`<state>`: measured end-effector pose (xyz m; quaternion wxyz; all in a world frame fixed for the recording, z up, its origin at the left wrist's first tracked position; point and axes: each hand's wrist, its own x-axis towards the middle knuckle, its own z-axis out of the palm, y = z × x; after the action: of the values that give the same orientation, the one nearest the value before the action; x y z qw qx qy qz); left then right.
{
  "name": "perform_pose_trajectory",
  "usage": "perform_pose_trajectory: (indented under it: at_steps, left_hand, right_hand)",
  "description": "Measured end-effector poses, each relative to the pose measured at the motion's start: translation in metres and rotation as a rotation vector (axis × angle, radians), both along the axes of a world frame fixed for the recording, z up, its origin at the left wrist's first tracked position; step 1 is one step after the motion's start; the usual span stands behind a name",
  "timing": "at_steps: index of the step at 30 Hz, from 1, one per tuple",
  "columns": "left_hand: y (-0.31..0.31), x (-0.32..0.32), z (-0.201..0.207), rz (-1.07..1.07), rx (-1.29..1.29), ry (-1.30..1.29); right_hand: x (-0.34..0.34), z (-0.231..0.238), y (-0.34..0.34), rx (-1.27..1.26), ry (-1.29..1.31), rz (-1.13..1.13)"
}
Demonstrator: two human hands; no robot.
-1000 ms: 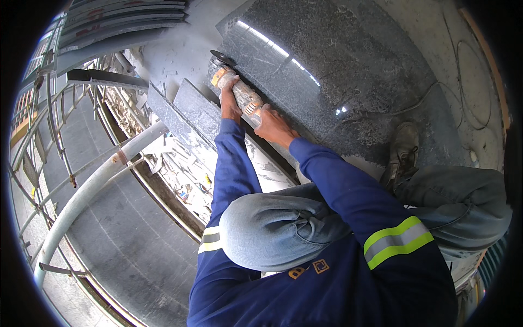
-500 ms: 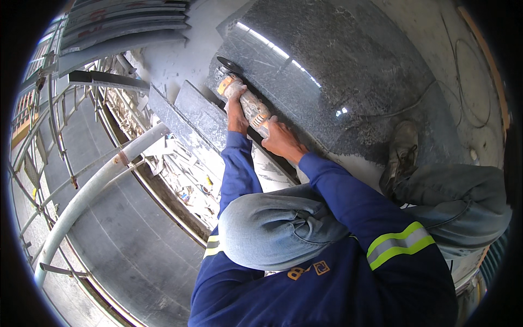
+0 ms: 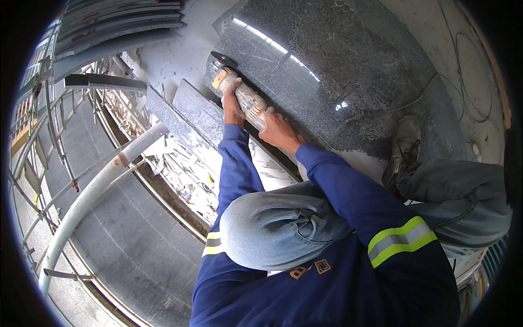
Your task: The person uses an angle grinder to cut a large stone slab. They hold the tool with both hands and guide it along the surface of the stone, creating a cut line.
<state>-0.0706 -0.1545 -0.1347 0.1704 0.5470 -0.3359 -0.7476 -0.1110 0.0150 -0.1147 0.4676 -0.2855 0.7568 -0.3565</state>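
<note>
A dusty yellow-and-grey angle grinder [image 3: 249, 99] lies across both my hands, its dark disc [image 3: 224, 59] at the far end. My left hand [image 3: 231, 97] is wrapped round the front of its body, just behind the head. Farther back, my right hand [image 3: 279, 131] grips the rear end. The disc is at the left edge of a large, glossy dark stone slab [image 3: 348, 65]; whether it touches the stone I cannot tell. Pale dust hangs beside the disc and coats the tool.
Narrow stone pieces [image 3: 196, 111] lie left of the slab. Stacked dark slabs [image 3: 120, 24] stand at the far left. Metal scaffold pipes [image 3: 81, 204] run along the left, above rubble [image 3: 185, 169]. A cable [image 3: 430, 90] trails over the slab to the right. My shoe [image 3: 406, 144] rests beside it.
The grinder and both hands have shifted slightly away and to the left along the slab's edge. Dust near the disc looks thicker.
</note>
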Motion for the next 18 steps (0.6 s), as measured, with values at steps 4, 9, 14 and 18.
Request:
perform_pose_trajectory:
  at_steps: [4, 9, 14, 18]
  left_hand:
    - [-0.015, 0.001, 0.001, 0.028, 0.004, 0.002]
    - [-0.004, -0.006, 0.005, 0.0, 0.006, 0.014]
    - [0.015, 0.001, 0.015, 0.017, 0.014, 0.007]
    - [0.026, 0.004, 0.018, 0.025, 0.01, -0.001]
  right_hand:
    - [-0.013, 0.012, -0.014, 0.047, -0.084, 0.101]
    - [-0.009, 0.003, -0.007, 0.018, -0.02, 0.059]
    - [0.002, 0.004, 0.011, 0.006, -0.032, 0.059]
    - [0.002, 0.009, 0.02, 0.033, -0.063, 0.077]
